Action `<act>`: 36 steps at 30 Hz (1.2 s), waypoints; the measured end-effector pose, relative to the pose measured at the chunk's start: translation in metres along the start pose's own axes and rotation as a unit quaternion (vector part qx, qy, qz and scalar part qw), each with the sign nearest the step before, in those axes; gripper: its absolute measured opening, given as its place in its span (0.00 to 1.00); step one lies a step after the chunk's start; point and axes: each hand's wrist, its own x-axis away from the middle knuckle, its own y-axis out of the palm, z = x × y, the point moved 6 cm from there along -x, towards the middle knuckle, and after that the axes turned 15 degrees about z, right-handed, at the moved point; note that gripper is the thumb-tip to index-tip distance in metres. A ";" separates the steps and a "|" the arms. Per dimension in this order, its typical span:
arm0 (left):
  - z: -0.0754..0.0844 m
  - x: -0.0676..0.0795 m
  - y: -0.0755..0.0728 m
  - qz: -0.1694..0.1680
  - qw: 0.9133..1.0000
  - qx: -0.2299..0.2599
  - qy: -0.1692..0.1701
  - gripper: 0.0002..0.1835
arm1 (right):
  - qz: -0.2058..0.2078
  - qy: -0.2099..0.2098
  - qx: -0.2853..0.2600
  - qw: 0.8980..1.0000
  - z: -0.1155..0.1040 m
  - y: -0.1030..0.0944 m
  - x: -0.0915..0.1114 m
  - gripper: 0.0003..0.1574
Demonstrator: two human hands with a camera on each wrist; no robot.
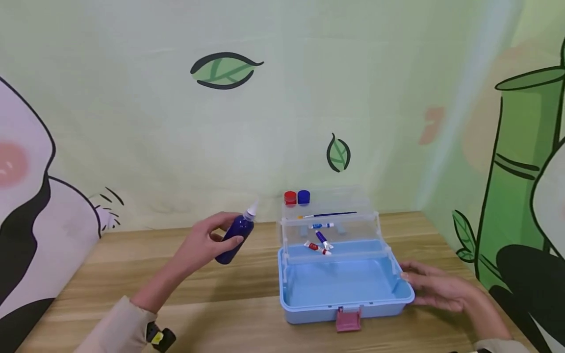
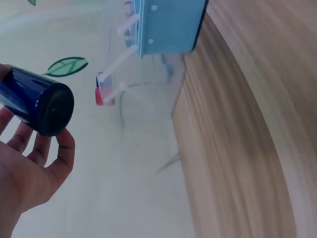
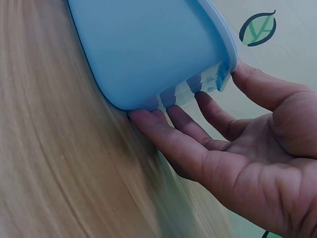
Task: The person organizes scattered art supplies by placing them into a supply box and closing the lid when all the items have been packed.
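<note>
My left hand [image 1: 204, 245] grips a dark blue squeeze bottle [image 1: 238, 229] with a pointed white nozzle, held tilted above the table left of the box. Its round base [image 2: 55, 109] faces the left wrist camera. A light blue plastic storage box [image 1: 344, 282] stands with its clear lid raised behind it and a pink latch [image 1: 348, 319] hanging at the front. My right hand [image 1: 441, 288] holds the box's right end, thumb at the rim and fingertips against the side wall [image 3: 148, 54]. The bottom of the box's main compartment is bare.
A clear tray at the back of the box shows small paint tubes: red [image 1: 317, 248], purple [image 1: 324, 239] and blue [image 1: 321, 226]. Behind lie a paintbrush [image 1: 331, 214], a red jar [image 1: 290, 198] and a blue jar [image 1: 303, 197]. A printed cloth backdrop [image 1: 265, 127] rises behind the wooden table [image 1: 251, 309].
</note>
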 end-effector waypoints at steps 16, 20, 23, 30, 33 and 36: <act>0.043 -0.001 0.026 -0.071 0.995 -0.050 0.058 0.23 | 0.015 0.015 0.000 1.000 0.002 -0.002 0.002 0.46; 0.051 -0.003 0.032 -0.097 0.992 -0.061 0.050 0.23 | 0.013 0.017 -0.004 1.000 0.003 0.000 0.001 0.47; 0.055 -0.004 0.039 -0.124 0.988 -0.077 0.052 0.23 | 0.008 0.017 -0.009 1.000 0.003 0.002 0.001 0.47; 0.058 -0.003 0.062 -0.181 0.970 -0.135 0.094 0.24 | 0.009 0.016 -0.009 1.000 0.003 0.003 0.000 0.45; 0.059 -0.001 0.070 -0.194 0.959 -0.169 0.117 0.23 | 0.011 0.016 -0.006 1.000 0.002 0.003 0.000 0.46; 0.060 0.003 0.080 -0.209 0.943 -0.211 0.150 0.23 | 0.009 0.015 -0.006 1.000 0.000 0.005 0.000 0.46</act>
